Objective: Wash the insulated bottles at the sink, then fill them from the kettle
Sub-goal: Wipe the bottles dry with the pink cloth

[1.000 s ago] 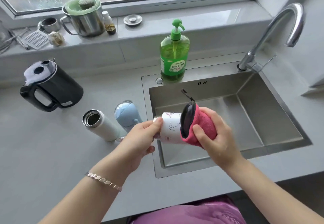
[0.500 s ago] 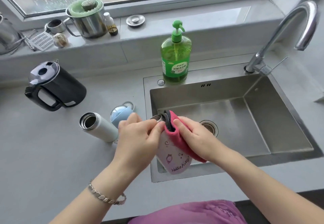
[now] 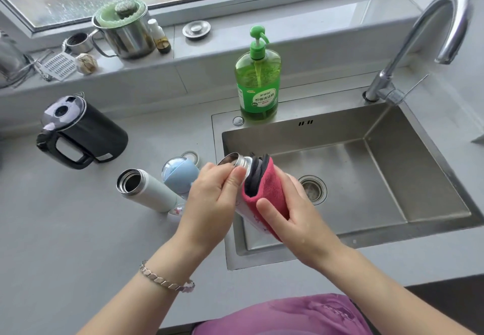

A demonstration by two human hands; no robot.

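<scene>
My left hand (image 3: 209,203) grips the neck of a white printed insulated bottle (image 3: 235,160) over the left edge of the steel sink (image 3: 392,156). The bottle tilts with its open metal mouth up and to the left. My right hand (image 3: 290,211) holds a pink cloth (image 3: 267,190) wrapped round the bottle's body. A second white bottle (image 3: 146,190) stands open on the counter to the left, next to a light blue bottle (image 3: 179,174). The black kettle (image 3: 83,131) sits further left, lid closed.
A green dish soap pump bottle (image 3: 258,80) stands behind the sink's back left corner. The curved tap (image 3: 424,33) rises at the back right. On the window ledge are a steel pot (image 3: 123,30), a small bottle (image 3: 159,38), a sink plug (image 3: 196,29) and a grater (image 3: 59,66).
The bottle has turned from lying sideways to mouth-up and tilted left. The cloth has slid from the bottle's end onto its side, and both hands have come closer together.
</scene>
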